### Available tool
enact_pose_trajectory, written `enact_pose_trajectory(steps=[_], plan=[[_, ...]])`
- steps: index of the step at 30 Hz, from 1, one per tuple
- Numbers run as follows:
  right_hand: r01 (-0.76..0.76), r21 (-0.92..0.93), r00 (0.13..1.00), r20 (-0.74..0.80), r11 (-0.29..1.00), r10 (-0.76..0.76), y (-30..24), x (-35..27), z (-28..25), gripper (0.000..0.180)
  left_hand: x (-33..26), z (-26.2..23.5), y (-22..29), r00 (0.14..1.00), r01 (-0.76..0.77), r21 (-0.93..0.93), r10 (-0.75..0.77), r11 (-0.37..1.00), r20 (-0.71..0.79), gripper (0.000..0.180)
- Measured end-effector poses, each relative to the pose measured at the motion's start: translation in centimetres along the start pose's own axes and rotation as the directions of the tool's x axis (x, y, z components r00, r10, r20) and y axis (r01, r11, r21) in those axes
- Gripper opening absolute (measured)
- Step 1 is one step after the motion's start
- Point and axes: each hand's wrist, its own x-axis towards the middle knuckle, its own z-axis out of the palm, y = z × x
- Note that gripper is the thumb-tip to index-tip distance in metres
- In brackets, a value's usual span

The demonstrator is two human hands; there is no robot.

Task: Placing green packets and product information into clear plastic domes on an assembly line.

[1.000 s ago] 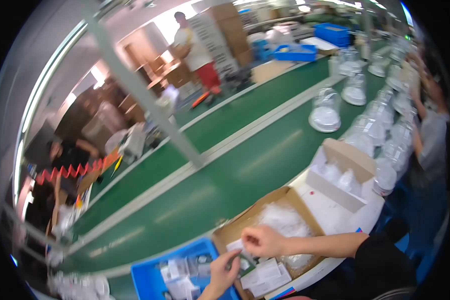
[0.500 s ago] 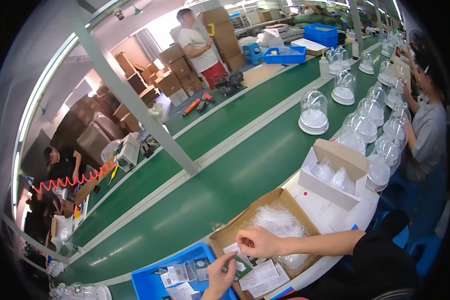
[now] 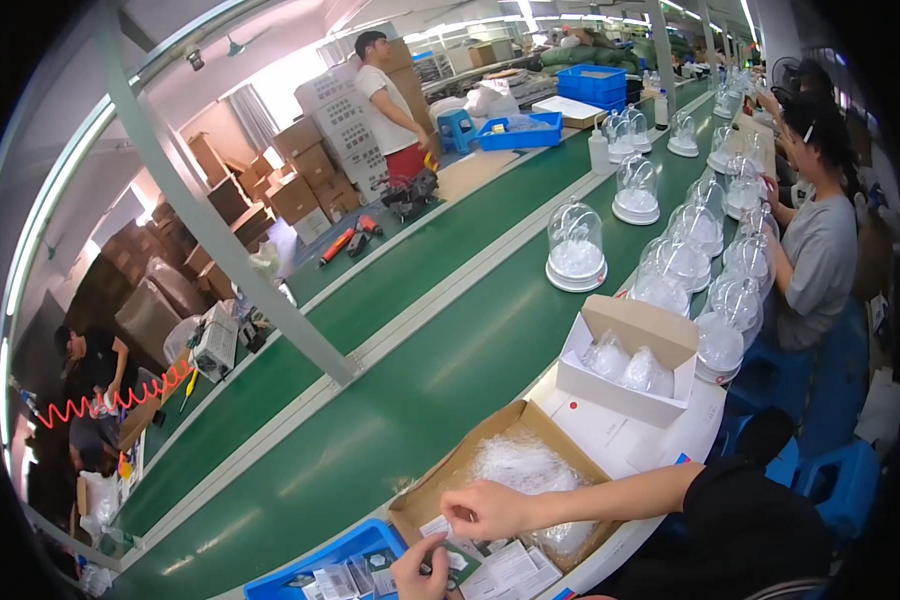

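Observation:
My right hand point(image 3: 487, 508) hovers over the near part of an open cardboard box point(image 3: 425, 512), its fingertips pinched together. Whatever they may hold is too small to make out. Just left and nearer is my left hand point(image 3: 420, 571), thumb and fingers curled toward each other; its grip is partly hidden. A green card point(image 3: 460, 566) lies beside its thumb. White printed slips point(image 3: 510, 572) rest in the box's near end, and clear plastic bags point(image 3: 530, 465) fill its far part. At the left, a blue bin point(image 3: 270, 586) holds small packets with cards and labels point(image 3: 336, 582).
A white box point(image 3: 625, 392) with two wrapped clear pieces stands beyond the cardboard box. Several clear domes on white bases point(image 3: 577, 250) line the green conveyor point(image 3: 410, 420). Co-workers point(image 3: 820, 240) sit at the right; a person in a white shirt point(image 3: 385, 110) stands across. A post point(image 3: 220, 215) rises at left.
The whole view has shifted, so most things sit farther left. My hands keep nearly the same pose above the box. The standing person across has lowered an arm.

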Motion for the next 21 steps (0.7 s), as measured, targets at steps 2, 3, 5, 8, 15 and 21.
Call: enact_pose_trajectory(steps=[2,3,5,8,15,21], plan=[[0.005,-0.008,1.000,0.024,1.000,-0.005,0.2,0.1,0.1,0.016,0.2,0.1,-0.4,1.000,-0.031,-0.002,0.031,1.000,-0.003,0.019],[-0.001,-0.010,1.000,0.022,1.000,0.001,0.1,0.0,0.2,0.016,0.0,0.2,-0.5,0.999,-0.047,0.005,0.048,0.999,-0.014,0.019],[0.035,-0.019,0.999,0.028,0.999,-0.034,-0.2,-0.1,0.2,0.016,-0.1,0.2,-0.9,0.998,-0.059,-0.020,0.058,0.998,-0.008,0.019],[0.017,-0.015,0.999,0.038,1.000,-0.016,-0.4,-0.2,0.1,0.015,-0.1,0.2,-1.1,0.996,-0.089,0.002,0.089,0.996,-0.017,0.019],[0.037,-0.003,0.999,-0.005,0.999,-0.037,0.0,-0.1,0.3,0.015,-0.1,0.0,-0.9,0.999,-0.039,0.028,0.038,0.999,0.010,0.019],[0.039,-0.011,0.999,0.018,0.999,-0.039,0.1,0.0,0.0,0.015,0.3,-0.2,0.0,1.000,-0.019,0.037,0.018,0.999,0.016,0.019]])
